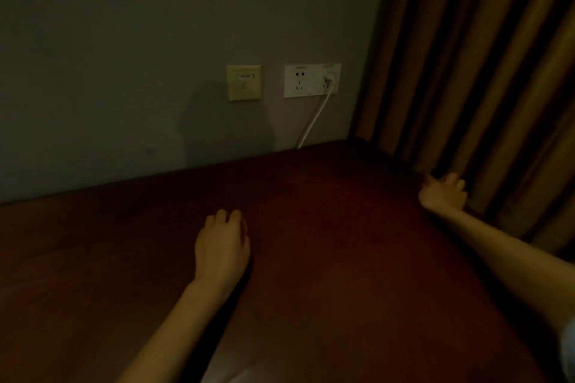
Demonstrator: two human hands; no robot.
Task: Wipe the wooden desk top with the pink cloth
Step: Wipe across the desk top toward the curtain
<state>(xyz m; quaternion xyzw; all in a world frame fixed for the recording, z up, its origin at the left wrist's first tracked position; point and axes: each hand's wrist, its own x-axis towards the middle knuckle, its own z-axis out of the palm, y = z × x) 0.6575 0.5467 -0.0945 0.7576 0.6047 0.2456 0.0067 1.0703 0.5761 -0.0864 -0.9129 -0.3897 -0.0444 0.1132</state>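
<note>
The left hand (222, 244) rests palm down on the wooden desk top (342, 242), fingers loosely curled and empty. The right hand (443, 193) lies at the desk's right edge with its fingers bent, grip unclear. Beyond them are wall sockets (312, 80) and a curtain (482, 71).

Items not legible, dim room
My right hand (443, 193): fingertips hidden past desk (342, 242) edge; cable (314, 116) end behind desk; wall-plate (244, 82) label unreadable.

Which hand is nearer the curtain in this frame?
Right. The right hand is at the right edge of the desk, close beside the curtain; the left hand rests on the middle of the desk, well clear of the curtain.
</note>
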